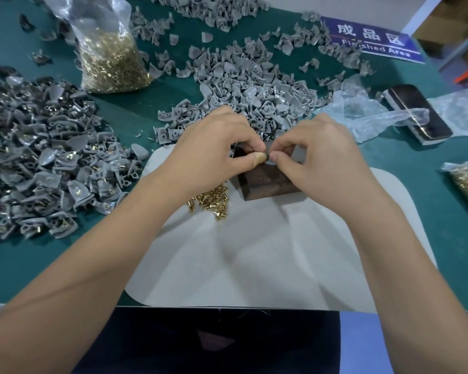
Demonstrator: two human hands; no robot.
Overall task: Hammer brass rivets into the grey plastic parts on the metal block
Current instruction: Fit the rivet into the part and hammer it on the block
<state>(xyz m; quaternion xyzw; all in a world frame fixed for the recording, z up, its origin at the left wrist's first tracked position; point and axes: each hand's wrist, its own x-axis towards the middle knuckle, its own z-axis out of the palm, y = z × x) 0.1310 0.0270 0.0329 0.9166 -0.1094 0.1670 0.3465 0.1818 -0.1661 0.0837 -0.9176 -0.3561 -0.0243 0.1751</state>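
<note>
Brass rivets [208, 201] lie loose in a small heap on the white mat [254, 252], just left of the metal block [268, 184] and touching its near-left corner. Both hands meet over the block's far edge. Left hand [214, 147]: fingers curled, thumb wrapped in tan tape, pinching something small and dark at the thumb tip. Right hand [316, 157]: fingers curled in a pinch against the same spot. A sliver of grey plastic part [299, 155] shows behind the right fingers, on or just above the block; whether a rivet is already seated in it is hidden.

Risks, as judged from here:
- No hammer in view. The rivet must stay put while a hand leaves to fetch one; a loosely seated rivet could tip or drop out.
- Part sits at the block's far edge. A slip could send it off into the unfinished pile [254, 85] beyond, where it would be lost among like parts.
- Fingertips crowd the strike point; the taped thumb hints at knocks. A blow with fingers this close could catch them.
- Loose rivets by the block could roll under the part and spoil its seating.
- Riveted parts [38, 157] heaped left on the green worktop [389, 211]; a clumsy sweep of the left forearm could scatter them.
</note>
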